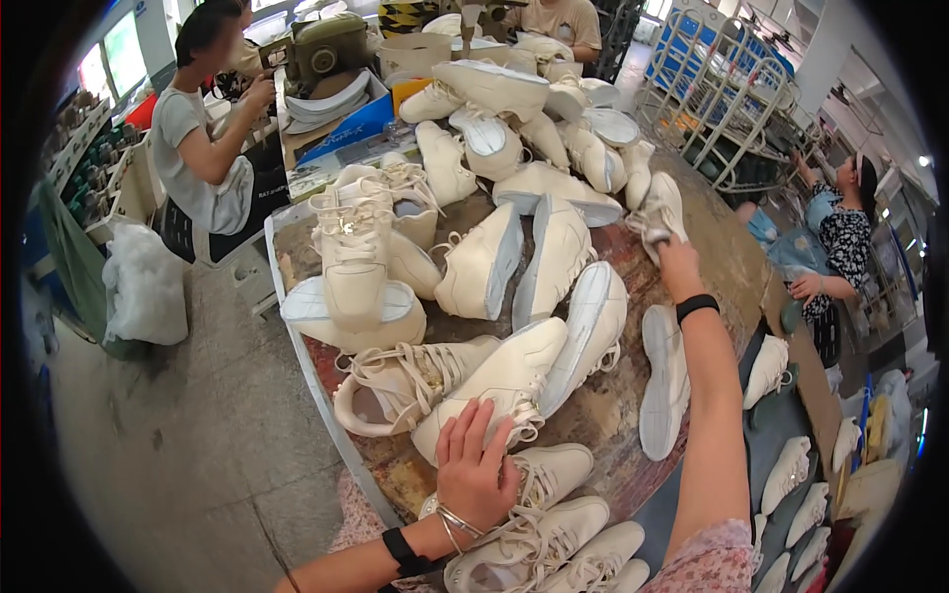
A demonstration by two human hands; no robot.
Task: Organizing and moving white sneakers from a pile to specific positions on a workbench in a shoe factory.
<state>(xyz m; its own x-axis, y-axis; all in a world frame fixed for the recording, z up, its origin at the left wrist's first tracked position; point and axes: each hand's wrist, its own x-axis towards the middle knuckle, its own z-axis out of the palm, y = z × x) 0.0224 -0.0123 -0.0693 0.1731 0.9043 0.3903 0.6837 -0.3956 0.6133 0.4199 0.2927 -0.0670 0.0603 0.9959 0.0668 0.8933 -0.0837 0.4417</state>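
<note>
Cream lace-up sneakers are heaped on a worn table (613, 455), several with their pale soles showing. My left hand (476, 472) lies on a sneaker (504, 381) near the table's front, fingers stretched out and a little apart. Beside that hand is an upright laced sneaker (405, 383). Farther off, at the right side of the heap, my right hand (677, 265) is closed on the near end of another sneaker (664, 205). A lone sneaker (660, 381) lies on its side, left of my right forearm.
Below my left hand, sneakers (539, 529) stand in a row. More sneakers (788, 474) sit on a dark rack at right. A seated person (203, 148) works at far left; another person (840, 237) is at right, by metal trolleys (732, 99). A white bag (146, 285) stands on the floor.
</note>
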